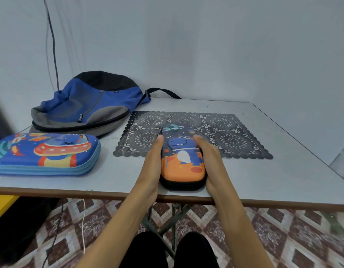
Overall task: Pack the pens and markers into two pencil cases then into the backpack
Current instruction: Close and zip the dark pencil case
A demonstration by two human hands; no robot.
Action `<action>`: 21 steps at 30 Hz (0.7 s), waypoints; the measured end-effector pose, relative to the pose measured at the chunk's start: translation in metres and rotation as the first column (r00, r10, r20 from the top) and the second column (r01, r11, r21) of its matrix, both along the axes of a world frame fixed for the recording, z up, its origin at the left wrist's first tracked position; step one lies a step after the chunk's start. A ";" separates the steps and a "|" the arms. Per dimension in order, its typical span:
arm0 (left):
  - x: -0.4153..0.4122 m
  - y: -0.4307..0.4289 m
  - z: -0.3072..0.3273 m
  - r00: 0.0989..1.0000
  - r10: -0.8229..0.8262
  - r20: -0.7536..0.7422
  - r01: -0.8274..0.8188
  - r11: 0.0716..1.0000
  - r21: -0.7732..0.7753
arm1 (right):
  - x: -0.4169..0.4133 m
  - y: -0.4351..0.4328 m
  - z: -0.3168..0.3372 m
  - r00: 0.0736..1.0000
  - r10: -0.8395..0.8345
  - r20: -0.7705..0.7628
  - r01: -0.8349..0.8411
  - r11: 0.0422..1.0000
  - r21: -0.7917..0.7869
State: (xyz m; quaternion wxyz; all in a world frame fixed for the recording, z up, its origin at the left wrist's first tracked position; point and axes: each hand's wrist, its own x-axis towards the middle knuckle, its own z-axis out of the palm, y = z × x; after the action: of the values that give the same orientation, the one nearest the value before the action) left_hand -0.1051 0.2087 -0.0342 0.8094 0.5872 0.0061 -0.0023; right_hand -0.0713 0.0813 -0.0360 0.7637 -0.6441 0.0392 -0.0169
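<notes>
A closed orange and dark blue dinosaur pencil case (pixel 181 157) lies lengthwise near the table's front edge, its far end on a dark lace placemat (pixel 225 132). My left hand (pixel 151 165) lies flat against its left side with straight fingers. My right hand (pixel 211 161) presses its right side the same way. A larger blue pencil case (pixel 45 152) with a spaceship picture lies closed at the front left. A blue, grey and black backpack (pixel 86 105) lies on its side at the back left. No pens or markers show.
The grey table (pixel 264 180) has a brown front rim; its right edge runs diagonally at the far right. A wall stands close behind, with a cable hanging at the left. Below are tiled floor, table legs and my knees.
</notes>
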 end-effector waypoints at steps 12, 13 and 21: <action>0.011 -0.103 -0.003 0.996 -0.087 0.029 0.088 0.996 -0.023 | -0.015 -0.105 0.024 0.997 -0.076 0.025 0.078 0.992 -0.098; 0.012 -0.116 -0.004 0.994 -0.107 0.036 0.109 0.994 -0.032 | -0.017 -0.119 0.027 0.996 -0.090 0.022 0.092 0.989 -0.114; 0.003 -0.203 0.014 0.961 -0.276 0.031 0.277 0.960 -0.035 | -0.031 -0.212 0.038 0.992 -0.121 0.046 0.125 0.988 -0.089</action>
State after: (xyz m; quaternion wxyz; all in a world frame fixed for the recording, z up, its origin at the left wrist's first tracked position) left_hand -0.1019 0.0062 -0.0204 0.8126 0.5661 -0.0867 -0.1078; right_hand -0.1022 -0.1311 0.0015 0.7317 -0.6742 0.0628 -0.0788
